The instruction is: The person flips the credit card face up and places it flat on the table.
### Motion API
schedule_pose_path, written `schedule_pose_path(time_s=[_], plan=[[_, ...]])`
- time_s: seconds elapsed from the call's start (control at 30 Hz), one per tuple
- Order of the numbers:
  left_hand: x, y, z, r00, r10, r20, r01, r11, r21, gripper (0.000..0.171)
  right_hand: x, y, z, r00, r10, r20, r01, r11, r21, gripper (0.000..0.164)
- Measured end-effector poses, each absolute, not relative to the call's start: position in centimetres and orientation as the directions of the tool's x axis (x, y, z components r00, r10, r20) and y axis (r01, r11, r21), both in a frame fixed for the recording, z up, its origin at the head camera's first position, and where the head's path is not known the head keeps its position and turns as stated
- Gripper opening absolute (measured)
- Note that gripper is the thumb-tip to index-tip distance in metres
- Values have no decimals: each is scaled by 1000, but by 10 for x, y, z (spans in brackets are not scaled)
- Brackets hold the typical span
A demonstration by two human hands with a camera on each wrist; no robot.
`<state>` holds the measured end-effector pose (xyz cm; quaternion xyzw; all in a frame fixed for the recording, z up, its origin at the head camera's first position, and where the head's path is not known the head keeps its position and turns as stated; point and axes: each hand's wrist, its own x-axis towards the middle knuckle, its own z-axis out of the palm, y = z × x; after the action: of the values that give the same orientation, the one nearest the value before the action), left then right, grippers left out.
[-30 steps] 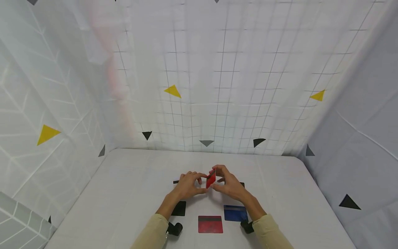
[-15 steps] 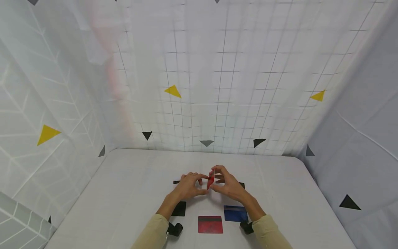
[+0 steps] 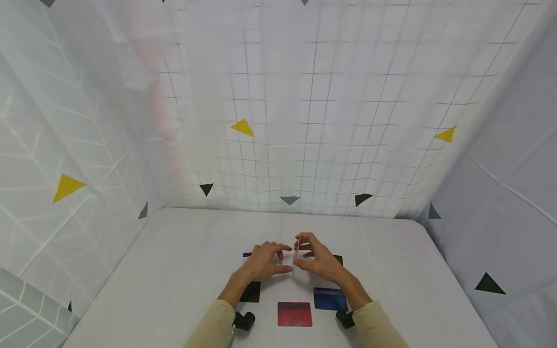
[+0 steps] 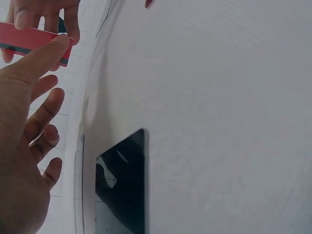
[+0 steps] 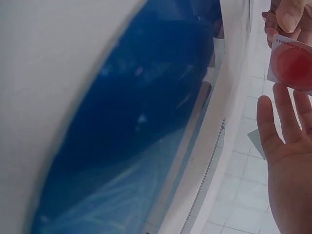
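Note:
My right hand holds a red card by its edges between thumb and fingers, above the middle of the table. The card stands upright, almost edge-on in the head view. In the right wrist view the same card shows a red circle and a row of printed digits. My left hand is just left of it, thumb and index finger spread apart, with a small gap to the card. In the left wrist view the left thumb overlaps the card's red, dark-striped side.
On the white table lie another red card at the front, a blue card to its right and a black card to its left. Two more dark cards are partly hidden behind the hands. White sheets with grid lines surround the table.
The red card has turned from showing its red side to nearly edge-on. My left fingertips have come off it, while my right hand keeps its hold. The cards on the table have not moved.

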<state>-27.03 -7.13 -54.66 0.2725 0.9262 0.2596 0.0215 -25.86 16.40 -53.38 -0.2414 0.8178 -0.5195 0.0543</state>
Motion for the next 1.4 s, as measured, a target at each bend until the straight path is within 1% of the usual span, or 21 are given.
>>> schedule_pose_path(time_s=[0.33,0.5,0.67,0.9,1.1,1.4], plan=[[-268,-71,-544,-853,510,110,485,699,526,57,-257,165,-535,-871,-456,183,-377,382,-844,67],[-269,-71,-544,-849,513,125,496,692,525,58,-257,167,-537,-860,-467,207,-410,390,-824,68],[-270,-71,-545,-847,513,140,503,686,527,58,-256,169,-536,-859,-470,203,-423,430,-797,69],[-272,-72,-545,-844,516,147,508,678,531,60,-258,169,-535,-855,-478,203,-448,481,-754,68],[-272,-72,-545,-850,505,148,498,683,534,61,-260,168,-535,-845,-488,219,-475,493,-729,67],[-272,-74,-543,-844,504,183,513,661,547,63,-261,170,-535,-846,-493,203,-477,529,-702,65]])
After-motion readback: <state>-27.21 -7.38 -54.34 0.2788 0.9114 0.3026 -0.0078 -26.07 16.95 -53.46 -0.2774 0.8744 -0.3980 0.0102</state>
